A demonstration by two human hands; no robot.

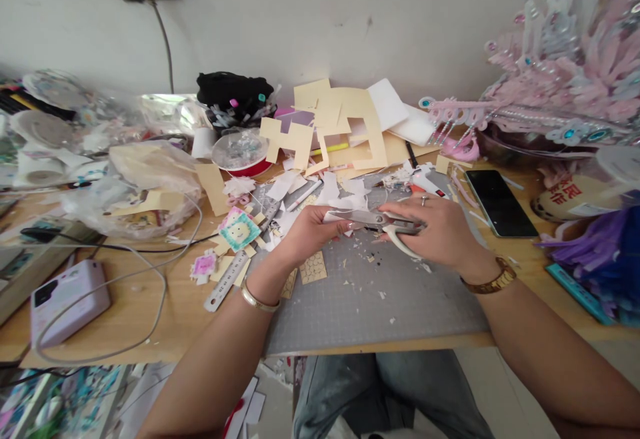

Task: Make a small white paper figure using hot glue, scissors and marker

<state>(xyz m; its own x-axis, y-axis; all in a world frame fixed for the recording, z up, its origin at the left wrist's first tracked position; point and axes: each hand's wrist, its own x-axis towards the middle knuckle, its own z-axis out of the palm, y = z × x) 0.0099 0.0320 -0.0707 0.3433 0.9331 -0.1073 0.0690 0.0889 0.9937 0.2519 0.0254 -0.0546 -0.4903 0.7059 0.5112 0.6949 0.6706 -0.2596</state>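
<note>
My right hand [440, 229] is closed round the white handles of a pair of scissors [387, 223], whose blades point left. My left hand [310, 232] is pinched on a small white paper piece [336, 215] at the blade tips. Both hands hover over a grey cutting mat [370, 299] strewn with paper scraps. A small tan card with a cobble pattern [313, 268] lies on the mat just under my left wrist.
A metal ruler [227, 281] and a green face sticker [240, 231] lie left of the mat. A black phone [501, 203] rests at the right. Tan card offcuts [345, 125] pile at the back. A lilac device [67, 299] with cables sits at the left edge.
</note>
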